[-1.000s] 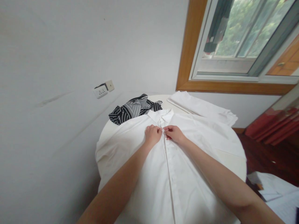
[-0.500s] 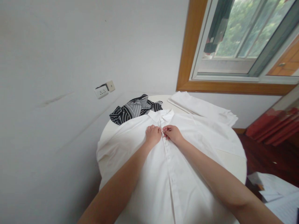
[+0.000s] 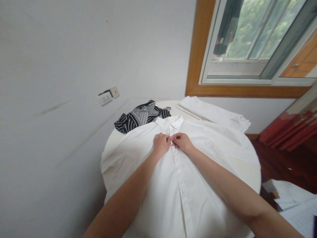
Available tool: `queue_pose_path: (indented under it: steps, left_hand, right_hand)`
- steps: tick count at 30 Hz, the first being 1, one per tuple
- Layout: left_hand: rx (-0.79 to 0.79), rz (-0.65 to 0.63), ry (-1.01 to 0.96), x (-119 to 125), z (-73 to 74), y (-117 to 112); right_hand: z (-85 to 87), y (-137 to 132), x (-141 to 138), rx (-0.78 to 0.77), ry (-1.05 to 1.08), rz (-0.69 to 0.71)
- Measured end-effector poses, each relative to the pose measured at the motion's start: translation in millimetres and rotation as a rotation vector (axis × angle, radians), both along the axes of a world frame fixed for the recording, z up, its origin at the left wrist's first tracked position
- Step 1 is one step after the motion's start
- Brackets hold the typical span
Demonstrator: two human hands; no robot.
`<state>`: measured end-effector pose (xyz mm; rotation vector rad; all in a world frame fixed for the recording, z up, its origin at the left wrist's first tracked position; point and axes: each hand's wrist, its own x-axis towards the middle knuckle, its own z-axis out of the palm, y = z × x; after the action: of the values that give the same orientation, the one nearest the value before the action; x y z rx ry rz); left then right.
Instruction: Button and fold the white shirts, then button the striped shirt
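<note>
A white button-up shirt (image 3: pixel 153 185) lies spread face up over the round table, its collar (image 3: pixel 170 123) toward the wall. Just below the collar, my left hand (image 3: pixel 161 143) grips the front edge of the placket between thumb and fingers. Close beside it on the right, my right hand (image 3: pixel 182 141) pinches the other edge of the placket, fingertips nearly touching the left thumb. Any button between the fingertips is too small to make out. Lower down, the two front edges run side by side toward me.
A crumpled black-and-white striped cloth (image 3: pixel 138 118) lies at the table's back left. Folded white cloth (image 3: pixel 215 112) sits at the back right, on the white tabletop (image 3: pixel 247 175). Papers (image 3: pixel 294 201) are at lower right. A wall with a socket (image 3: pixel 105 98) borders the left.
The fingertips of both hands have come slightly closer together at the placket. The view has shifted a little; the shirt and other cloths stay where they were.
</note>
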<state>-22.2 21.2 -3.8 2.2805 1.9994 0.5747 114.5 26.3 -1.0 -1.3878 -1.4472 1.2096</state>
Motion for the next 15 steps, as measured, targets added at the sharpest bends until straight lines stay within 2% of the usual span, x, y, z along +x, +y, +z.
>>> queue_pose_path:
  steps: [4, 15]
  left_hand:
    - [0.005, 0.007, 0.009, 1.2, 0.0, -0.2]
    - [-0.008, 0.011, -0.009, 1.3, 2.3, 0.7]
  right_hand:
    - [0.2, 1.5, -0.3, -0.042, 0.060, 0.004]
    - [2.1, -1.4, 3.5, -0.023, 0.081, 0.051]
